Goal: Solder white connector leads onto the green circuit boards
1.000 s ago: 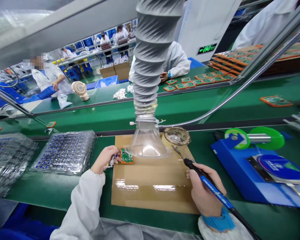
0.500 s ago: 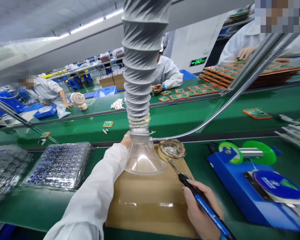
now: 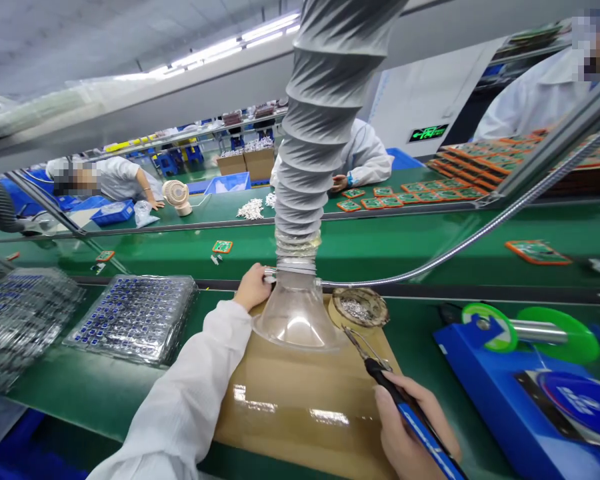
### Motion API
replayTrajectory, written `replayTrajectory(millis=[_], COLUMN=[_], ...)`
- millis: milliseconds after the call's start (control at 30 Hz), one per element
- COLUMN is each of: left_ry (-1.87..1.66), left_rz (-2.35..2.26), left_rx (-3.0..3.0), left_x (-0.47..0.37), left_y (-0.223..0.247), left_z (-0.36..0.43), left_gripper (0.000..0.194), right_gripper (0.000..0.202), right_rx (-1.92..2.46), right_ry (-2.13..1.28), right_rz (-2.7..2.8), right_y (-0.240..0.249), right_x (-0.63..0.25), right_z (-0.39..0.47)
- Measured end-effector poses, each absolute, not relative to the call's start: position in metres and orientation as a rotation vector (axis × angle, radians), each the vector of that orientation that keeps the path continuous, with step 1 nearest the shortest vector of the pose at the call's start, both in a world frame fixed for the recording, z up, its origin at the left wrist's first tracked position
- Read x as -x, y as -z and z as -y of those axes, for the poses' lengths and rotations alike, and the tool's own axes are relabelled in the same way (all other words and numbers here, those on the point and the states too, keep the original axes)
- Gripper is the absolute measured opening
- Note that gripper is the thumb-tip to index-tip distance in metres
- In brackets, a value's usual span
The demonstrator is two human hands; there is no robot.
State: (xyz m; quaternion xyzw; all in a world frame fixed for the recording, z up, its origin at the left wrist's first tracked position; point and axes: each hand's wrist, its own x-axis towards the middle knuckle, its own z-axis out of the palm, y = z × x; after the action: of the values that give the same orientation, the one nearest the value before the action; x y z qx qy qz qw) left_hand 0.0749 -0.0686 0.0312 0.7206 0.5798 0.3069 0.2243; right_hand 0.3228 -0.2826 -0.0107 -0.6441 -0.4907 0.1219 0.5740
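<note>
My left hand (image 3: 253,287) is at the far edge of the brown mat (image 3: 300,407), left of the clear funnel hood (image 3: 300,317). Its fingers are bent beside a small metal piece at the hood's neck; whether they grip it is hidden. A black and blue soldering tool (image 3: 405,407) is held in my right hand (image 3: 417,427), its metal tip pointing up and left toward the round tin (image 3: 360,308) of silvery bits. The tip is just below the tin's rim. The hood hangs from a grey ribbed hose (image 3: 323,120).
Clear trays of small blue parts (image 3: 135,317) lie on the left. A blue solder feeder (image 3: 500,393) with a green spool stands on the right. Circuit boards (image 3: 223,247) lie on the green belt (image 3: 370,237). People sit across it, and a metal flexible tube (image 3: 445,257) crosses rightward.
The view has shifted, so most things appear farther right. More of my left hand shows beside the hood's neck. My right hand still holds the tool near the tin.
</note>
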Motion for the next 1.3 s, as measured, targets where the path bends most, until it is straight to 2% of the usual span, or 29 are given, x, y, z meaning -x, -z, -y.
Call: replayTrajectory(millis=[100, 167, 367, 500, 567, 733, 867, 933, 1133, 1300], left_ry=[-1.045, -1.134, -0.791, -0.621, -0.61, -0.624, -0.56, -0.491, -0.408, -0.37], left_rz=[-1.766, -1.704, -1.257, -0.939, -0.926, -1.299, -1.687, -1.75, -1.27, -1.269], left_rx=[-1.924, -1.908, -2.08, -2.281, -2.364, -2.3, -2.213, -2.289, -2.574, -2.657], left_x=[-0.041, -0.021, 0.001, -0.004, -0.001, 0.01, -0.009, -0.024, -0.051, -0.05], left_y=[-0.016, -0.005, 0.005, 0.003, -0.001, -0.021, -0.022, -0.015, 0.005, 0.003], left_z=[0.126, 0.167, 0.242, 0.244, 0.242, 0.244, 0.242, 0.238, 0.226, 0.234], left_gripper=[0.019, 0.02, 0.024, 0.023, 0.021, 0.022, 0.036, 0.036, 0.032, 0.018], right_gripper=[0.029, 0.028, 0.029, 0.027, 0.026, 0.026, 0.026, 0.026, 0.033, 0.046], right_rx=[1.515, 1.5, 1.479, 1.46, 1.453, 1.442, 1.426, 1.409, 1.433, 1.385], right_ry=[-0.294, -0.289, -0.27, -0.276, -0.268, -0.267, -0.274, -0.302, -0.51, -0.705], right_rz=[1.146, 1.145, 1.141, 1.186, 1.221, 1.28, 1.304, 1.298, 1.4, 1.643], right_y=[0.01, 0.009, 0.011, 0.015, 0.018, 0.024, 0.021, 0.02, 0.024, 0.038], right_x=[-0.322, -0.322, -0.32, -0.319, -0.319, -0.313, -0.303, -0.297, -0.284, -0.28], right_z=[0.281, 0.28, 0.276, 0.277, 0.28, 0.285, 0.285, 0.285, 0.286, 0.284])
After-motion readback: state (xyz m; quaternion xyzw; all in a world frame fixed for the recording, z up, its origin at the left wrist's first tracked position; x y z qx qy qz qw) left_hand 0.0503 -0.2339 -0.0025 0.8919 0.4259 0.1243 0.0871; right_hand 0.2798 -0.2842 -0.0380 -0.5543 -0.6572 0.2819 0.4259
